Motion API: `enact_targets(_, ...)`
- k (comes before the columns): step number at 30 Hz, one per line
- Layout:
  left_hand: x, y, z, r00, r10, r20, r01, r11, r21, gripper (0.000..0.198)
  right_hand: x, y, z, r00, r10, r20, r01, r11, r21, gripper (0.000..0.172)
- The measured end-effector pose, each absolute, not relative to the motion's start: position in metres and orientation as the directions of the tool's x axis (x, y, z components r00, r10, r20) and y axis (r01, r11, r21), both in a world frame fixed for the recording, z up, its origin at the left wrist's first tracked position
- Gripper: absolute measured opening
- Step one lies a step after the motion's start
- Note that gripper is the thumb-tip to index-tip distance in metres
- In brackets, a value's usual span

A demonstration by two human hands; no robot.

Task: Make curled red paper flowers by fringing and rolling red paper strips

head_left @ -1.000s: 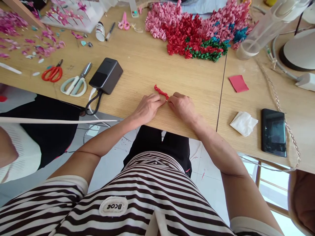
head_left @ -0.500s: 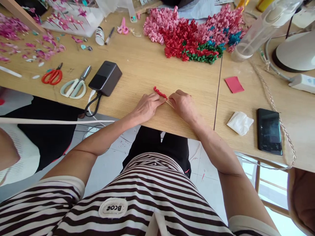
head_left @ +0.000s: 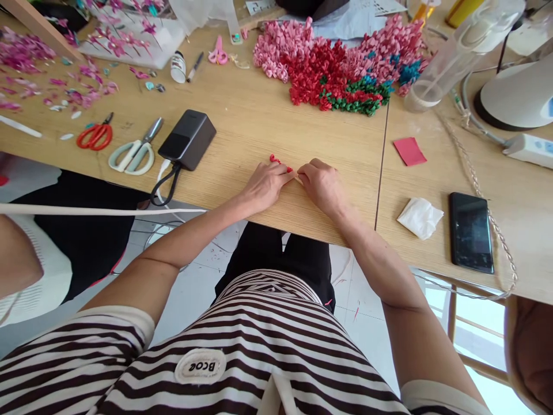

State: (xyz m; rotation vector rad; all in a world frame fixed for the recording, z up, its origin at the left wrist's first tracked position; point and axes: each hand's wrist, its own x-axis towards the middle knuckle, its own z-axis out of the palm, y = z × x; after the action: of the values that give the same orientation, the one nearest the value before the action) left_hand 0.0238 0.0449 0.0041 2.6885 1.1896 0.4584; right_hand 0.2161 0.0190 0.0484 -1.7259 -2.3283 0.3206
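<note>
A red curled strip (head_left: 273, 158) shows just beyond the fingers of my left hand (head_left: 266, 185). Those fingers are closed on it and cover its middle. Its near end shows as a small red bit by the fingertips. Close by on the right, my right hand (head_left: 323, 184) is closed in a pinch around a thin pale stick (head_left: 298, 179), most of which is hidden. The fingertips of both hands nearly meet, low over the wooden table (head_left: 242, 138).
Left are a black box (head_left: 188, 138) with cables, white-handled scissors (head_left: 132, 157) and red-handled scissors (head_left: 95, 136). A heap of red, pink and green flower pieces (head_left: 315, 69) lies behind. Rightward are a red paper square (head_left: 409, 151), crumpled tissue (head_left: 420, 218) and phone (head_left: 471, 231). Another person sits at left.
My left fingers have shifted slightly forward and right, covering more of the red strip. Less of the pale stick shows beneath my right hand, which stays nearly in place.
</note>
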Motion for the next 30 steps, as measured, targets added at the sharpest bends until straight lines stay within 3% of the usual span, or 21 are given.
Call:
enact_targets(6, 0.02, 0.045, 0.004, 0.64, 0.734, 0.227, 0.679, -0.679, 0.281, 0.044, 0.218, 0.016, 0.053, -0.294, 0.954, -0.053, 0.923, 0.269, -0.274, 0.027)
enact_targets(14, 0.021, 0.064, 0.014, 0.577, 0.738, 0.35, 0.673, -0.672, 0.308, 0.035, 0.217, 0.018, 0.048, -0.277, 0.958, -0.071, 0.93, 0.249, -0.269, 0.026)
enact_targets(30, 0.019, 0.068, 0.009, 0.576, 0.78, 0.245, 0.656, -0.619, 0.431, 0.022, 0.215, 0.018, 0.046, -0.267, 0.962, -0.063, 0.943, 0.247, -0.225, 0.03)
